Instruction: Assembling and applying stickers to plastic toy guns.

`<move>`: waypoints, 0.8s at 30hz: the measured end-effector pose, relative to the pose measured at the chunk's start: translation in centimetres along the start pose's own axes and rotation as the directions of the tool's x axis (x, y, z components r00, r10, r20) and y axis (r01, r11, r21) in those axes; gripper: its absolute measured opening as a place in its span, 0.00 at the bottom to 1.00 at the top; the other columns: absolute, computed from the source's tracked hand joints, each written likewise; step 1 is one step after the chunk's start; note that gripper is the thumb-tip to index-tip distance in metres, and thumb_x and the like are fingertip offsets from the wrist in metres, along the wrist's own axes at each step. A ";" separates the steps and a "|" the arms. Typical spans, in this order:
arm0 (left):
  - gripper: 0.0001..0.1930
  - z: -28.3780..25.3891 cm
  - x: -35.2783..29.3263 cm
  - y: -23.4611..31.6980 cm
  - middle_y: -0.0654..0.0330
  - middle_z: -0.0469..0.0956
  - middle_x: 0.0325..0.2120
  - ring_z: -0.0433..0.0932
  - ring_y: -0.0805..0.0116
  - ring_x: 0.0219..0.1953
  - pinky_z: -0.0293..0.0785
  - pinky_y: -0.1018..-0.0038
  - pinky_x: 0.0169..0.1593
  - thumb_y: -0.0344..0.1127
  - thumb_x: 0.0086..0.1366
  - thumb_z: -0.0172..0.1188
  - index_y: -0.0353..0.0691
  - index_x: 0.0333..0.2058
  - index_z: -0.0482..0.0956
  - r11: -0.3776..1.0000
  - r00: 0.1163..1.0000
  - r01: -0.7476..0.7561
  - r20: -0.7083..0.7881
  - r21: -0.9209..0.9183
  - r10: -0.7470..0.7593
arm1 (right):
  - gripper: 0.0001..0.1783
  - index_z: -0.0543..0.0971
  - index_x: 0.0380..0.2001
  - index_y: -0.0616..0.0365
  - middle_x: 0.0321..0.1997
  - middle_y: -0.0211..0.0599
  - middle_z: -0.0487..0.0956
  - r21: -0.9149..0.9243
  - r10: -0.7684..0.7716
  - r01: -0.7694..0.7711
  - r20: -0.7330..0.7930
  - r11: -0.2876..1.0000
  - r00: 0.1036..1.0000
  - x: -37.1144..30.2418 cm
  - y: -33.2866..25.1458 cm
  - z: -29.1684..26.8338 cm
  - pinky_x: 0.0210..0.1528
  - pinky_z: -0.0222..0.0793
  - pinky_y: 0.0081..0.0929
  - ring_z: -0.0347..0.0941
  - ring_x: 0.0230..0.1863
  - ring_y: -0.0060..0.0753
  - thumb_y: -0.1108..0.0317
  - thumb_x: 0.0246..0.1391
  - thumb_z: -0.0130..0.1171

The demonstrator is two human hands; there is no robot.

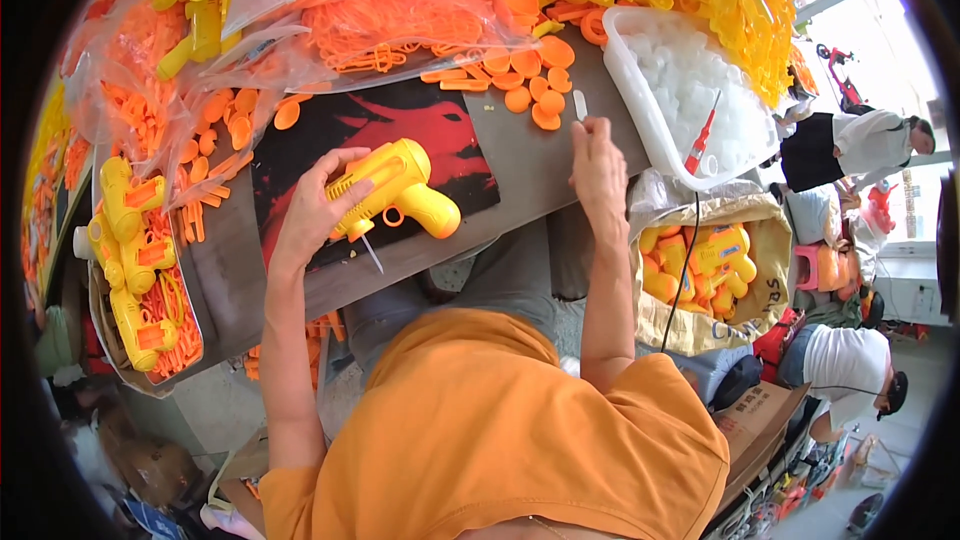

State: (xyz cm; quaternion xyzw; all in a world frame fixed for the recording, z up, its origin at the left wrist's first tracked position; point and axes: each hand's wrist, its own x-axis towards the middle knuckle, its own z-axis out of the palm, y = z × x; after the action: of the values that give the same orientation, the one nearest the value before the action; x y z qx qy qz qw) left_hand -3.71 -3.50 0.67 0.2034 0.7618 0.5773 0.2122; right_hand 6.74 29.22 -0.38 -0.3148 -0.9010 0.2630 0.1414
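Note:
My left hand is wrapped round the body of a yellow toy gun, held above the near edge of the table. An orange ring sits by its grip, and a thin pale stick juts from its underside. My right hand is over the table's right part, its fingers drawn together. Just beyond those fingertips is a small whitish strip; whether they hold it I cannot tell. Loose orange discs lie near it.
A white tub of translucent pieces stands at right, a red-handled tool at its rim. Below it is a sack of yellow toys. At left, a box holds yellow toy bodies. Bagged orange parts fill the far side. Two people are at right.

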 end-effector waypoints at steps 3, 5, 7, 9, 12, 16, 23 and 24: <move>0.20 -0.2 0.1 0.0 0.61 0.75 0.42 0.72 0.76 0.45 0.67 0.79 0.52 0.35 0.62 0.63 0.32 0.50 0.73 1.000 1.000 0.009 0.021 0.027 -0.010 | 0.07 0.76 0.38 0.58 0.42 0.42 0.78 0.008 -0.171 0.178 -0.248 0.984 0.954 -0.4 2.2 -0.6 0.38 0.71 0.38 0.77 0.37 0.46 0.69 0.58 0.53; 0.20 -0.1 0.1 0.0 0.62 0.75 0.42 0.72 0.76 0.44 0.67 0.79 0.52 0.36 0.62 0.62 0.32 0.51 0.73 1.000 1.000 0.010 0.028 0.029 -0.011 | 0.11 0.77 0.43 0.56 0.47 0.37 0.76 -0.019 -0.266 0.268 -0.214 0.963 0.940 0.0 3.2 -0.8 0.45 0.69 0.36 0.73 0.46 0.41 0.70 0.57 0.55; 0.21 -0.1 0.1 -0.3 0.62 0.75 0.42 0.72 0.76 0.45 0.67 0.79 0.52 0.36 0.62 0.62 0.32 0.51 0.73 1.000 1.000 -0.004 0.025 0.027 0.003 | 0.12 0.77 0.45 0.56 0.49 0.37 0.76 -0.149 -0.389 0.362 -0.225 0.920 0.893 0.9 3.3 0.0 0.49 0.67 0.36 0.71 0.50 0.41 0.69 0.57 0.55; 0.21 0.2 0.1 0.2 0.62 0.75 0.42 0.72 0.76 0.45 0.66 0.79 0.52 0.36 0.62 0.62 0.32 0.51 0.73 1.000 0.999 -0.001 0.039 0.014 0.001 | 0.14 0.77 0.47 0.56 0.52 0.37 0.75 -0.278 -0.502 0.439 -0.221 0.854 0.836 1.2 4.4 0.6 0.53 0.64 0.37 0.68 0.54 0.41 0.69 0.57 0.56; 0.21 0.3 0.0 0.3 0.62 0.75 0.43 0.72 0.76 0.45 0.67 0.79 0.52 0.36 0.62 0.62 0.32 0.51 0.72 1.000 0.999 0.007 0.041 0.029 -0.008 | 0.19 0.76 0.50 0.58 0.56 0.35 0.71 -0.277 -0.434 0.387 -0.129 0.879 0.892 0.0 5.7 1.0 0.59 0.56 0.45 0.63 0.58 0.43 0.66 0.55 0.58; 0.20 0.2 -0.1 -0.1 0.61 0.76 0.41 0.73 0.75 0.44 0.69 0.78 0.51 0.34 0.62 0.63 0.31 0.50 0.73 1.000 1.000 0.001 0.008 0.017 -0.001 | 0.24 0.75 0.53 0.55 0.60 0.34 0.70 -0.237 -0.398 0.366 -0.105 0.900 0.911 -6.4 5.0 -0.4 0.63 0.52 0.43 0.60 0.62 0.44 0.64 0.52 0.62; 0.20 -0.2 0.3 0.6 0.61 0.76 0.41 0.74 0.77 0.43 0.69 0.79 0.50 0.35 0.63 0.62 0.31 0.50 0.73 1.000 0.999 0.026 0.036 0.004 -0.026 | 0.17 0.82 0.41 0.54 0.48 0.32 0.76 -0.182 -0.519 0.488 -0.223 0.854 0.825 -7.2 7.3 -0.3 0.55 0.64 0.37 0.68 0.53 0.43 0.75 0.44 0.64; 0.20 -0.2 0.3 0.6 0.61 0.76 0.41 0.74 0.77 0.43 0.69 0.79 0.50 0.35 0.63 0.62 0.31 0.50 0.73 1.000 0.999 0.024 0.028 0.004 -0.024 | 0.10 0.82 0.37 0.59 0.40 0.31 0.79 -0.171 -0.541 0.514 -0.260 0.841 0.800 -6.6 7.2 -0.6 0.49 0.68 0.31 0.73 0.44 0.37 0.77 0.48 0.62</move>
State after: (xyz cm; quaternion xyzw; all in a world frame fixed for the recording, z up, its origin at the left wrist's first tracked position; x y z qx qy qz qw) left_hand -4.02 -3.32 1.22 0.2026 0.7623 0.5703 0.2293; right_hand 15.62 30.04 -4.53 -0.0936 -0.9320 0.1212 0.3284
